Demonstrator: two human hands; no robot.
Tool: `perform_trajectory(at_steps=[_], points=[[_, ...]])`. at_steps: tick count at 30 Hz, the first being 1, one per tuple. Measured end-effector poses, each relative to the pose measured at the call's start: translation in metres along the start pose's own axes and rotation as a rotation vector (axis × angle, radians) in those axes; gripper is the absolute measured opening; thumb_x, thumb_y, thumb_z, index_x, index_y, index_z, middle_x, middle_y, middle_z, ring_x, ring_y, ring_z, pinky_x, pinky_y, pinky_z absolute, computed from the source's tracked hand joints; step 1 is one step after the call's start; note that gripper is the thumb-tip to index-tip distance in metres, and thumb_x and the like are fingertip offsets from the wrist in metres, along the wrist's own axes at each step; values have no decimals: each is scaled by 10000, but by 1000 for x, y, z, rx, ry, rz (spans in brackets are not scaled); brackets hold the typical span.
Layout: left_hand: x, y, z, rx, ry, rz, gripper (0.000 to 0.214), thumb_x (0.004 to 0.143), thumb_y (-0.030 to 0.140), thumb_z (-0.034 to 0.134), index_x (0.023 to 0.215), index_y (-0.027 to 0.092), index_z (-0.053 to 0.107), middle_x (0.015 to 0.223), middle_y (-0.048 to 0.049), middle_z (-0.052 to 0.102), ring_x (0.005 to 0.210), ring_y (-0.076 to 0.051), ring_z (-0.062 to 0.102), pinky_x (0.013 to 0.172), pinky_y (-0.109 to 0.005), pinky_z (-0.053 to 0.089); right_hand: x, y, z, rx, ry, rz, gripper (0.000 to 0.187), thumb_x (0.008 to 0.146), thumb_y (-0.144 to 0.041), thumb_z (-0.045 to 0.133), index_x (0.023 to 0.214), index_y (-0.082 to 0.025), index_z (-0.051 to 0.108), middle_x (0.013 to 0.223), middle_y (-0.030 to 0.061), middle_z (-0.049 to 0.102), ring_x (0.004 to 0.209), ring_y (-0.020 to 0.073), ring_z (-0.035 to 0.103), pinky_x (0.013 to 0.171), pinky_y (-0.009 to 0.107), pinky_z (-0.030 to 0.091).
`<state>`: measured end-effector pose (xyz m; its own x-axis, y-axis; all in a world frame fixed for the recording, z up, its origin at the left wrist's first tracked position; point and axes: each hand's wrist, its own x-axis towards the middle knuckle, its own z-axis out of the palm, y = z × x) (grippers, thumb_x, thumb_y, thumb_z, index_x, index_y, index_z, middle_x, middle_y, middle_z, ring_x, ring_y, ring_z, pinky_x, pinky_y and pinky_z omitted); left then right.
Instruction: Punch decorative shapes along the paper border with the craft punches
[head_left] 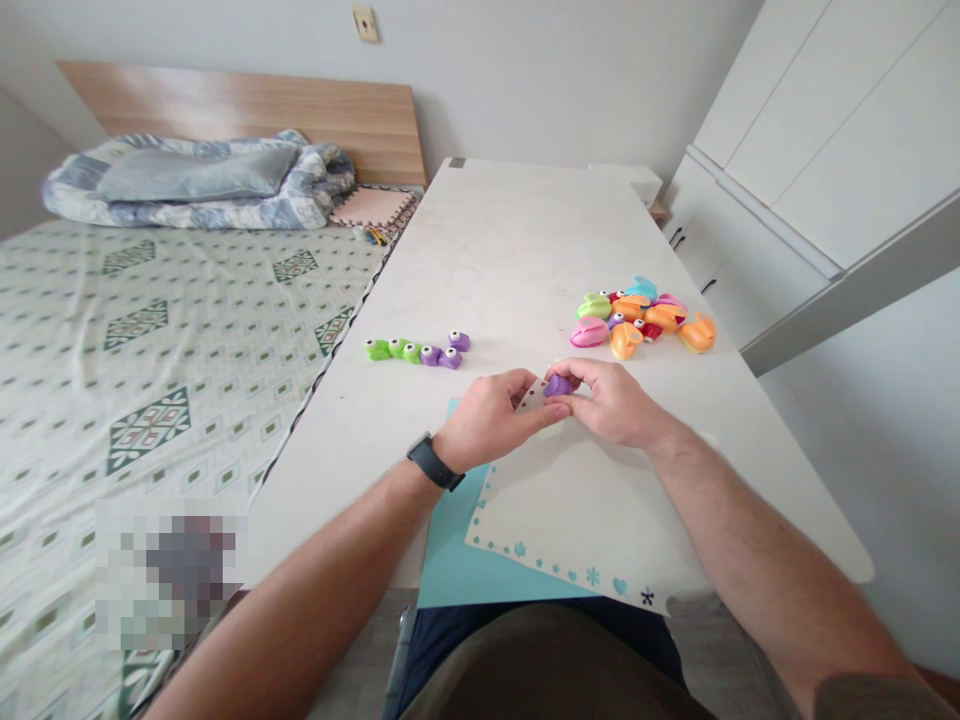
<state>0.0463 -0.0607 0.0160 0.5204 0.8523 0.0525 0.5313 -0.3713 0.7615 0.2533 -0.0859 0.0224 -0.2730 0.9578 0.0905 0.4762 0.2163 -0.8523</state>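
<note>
Two hands (491, 422) (616, 402), purple punch (556, 386), white paper (589, 505), teal sheet (456, 550) beneath, punch cluster (661, 318) beyond

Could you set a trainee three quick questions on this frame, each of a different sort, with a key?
1. What colour is the punch held in the fingers of the right hand?
2. True or false: the white sheet lies partly over the light-blue sheet.
3. Which wrist wears the dark watch? A) right; B) left; C) both.

Key: 1. Purple; 2. True; 3. B.
</note>
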Motion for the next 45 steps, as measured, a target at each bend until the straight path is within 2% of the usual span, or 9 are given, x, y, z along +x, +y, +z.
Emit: perform_trajectory(at_steps=[13, 18, 26, 29, 34, 40, 45], points=[[1, -5, 3, -6, -17, 3, 505, 852, 678, 649, 861, 173, 655, 699, 7, 597, 610, -121, 477, 555, -266, 313, -1, 2, 3, -36, 8, -34, 163, 804, -177, 641, 951, -199, 707, 860, 14, 695, 801, 177, 613, 764, 310, 483], [3, -6, 3, -29, -5, 8, 518, 848, 691, 651, 902, 177, 671, 710, 10, 600, 619, -120, 478, 557, -266, 315, 0, 3, 2, -15, 37, -27, 207, 796, -161, 649, 988, -202, 715, 912, 20, 716, 852, 187, 634, 803, 319, 495], [5, -4, -1, -78, -20, -4, 553, 825, 700, 672, 980, 171, 705, 685, 15, 557, 604, -115, 442, 529, -251, 284, 2, 4, -2, -8, 56, -12, 207, 876, -310, 697, 1058, -213, 692, 976, 36, 717, 907, 204, 636, 856, 346, 498], [5, -5, -2, -113, -36, -16, 482, 833, 631, 701, 964, 168, 706, 666, 26, 543, 592, -109, 431, 523, -244, 297, 2, 6, -6, -20, 62, -14, 226, 898, -367, 698, 1067, -218, 689, 965, 36, 708, 888, 201, 632, 848, 347, 496], [4, -5, -3, -187, -65, -45, 295, 923, 452, 614, 995, 176, 688, 734, 10, 626, 623, -118, 521, 544, -233, 353, 4, 14, -12, 70, 126, 21, 291, 917, -447, 687, 1102, -222, 685, 980, 45, 691, 883, 202, 623, 805, 334, 504], [4, -4, -3, -95, -41, 11, 258, 930, 405, 581, 852, 172, 660, 664, 19, 561, 594, -112, 465, 530, -235, 312, 7, 19, -11, 248, 176, 36, 351, 959, -537, 607, 1067, -217, 703, 1032, 65, 704, 908, 201, 622, 864, 355, 504], [3, -4, -2, -78, -36, 28, 247, 935, 392, 571, 842, 178, 649, 661, 24, 559, 595, -110, 466, 542, -238, 320, 8, 22, -11, 288, 217, 110, 419, 969, -598, 556, 1053, -220, 717, 1078, 76, 735, 896, 200, 648, 843, 358, 497]])
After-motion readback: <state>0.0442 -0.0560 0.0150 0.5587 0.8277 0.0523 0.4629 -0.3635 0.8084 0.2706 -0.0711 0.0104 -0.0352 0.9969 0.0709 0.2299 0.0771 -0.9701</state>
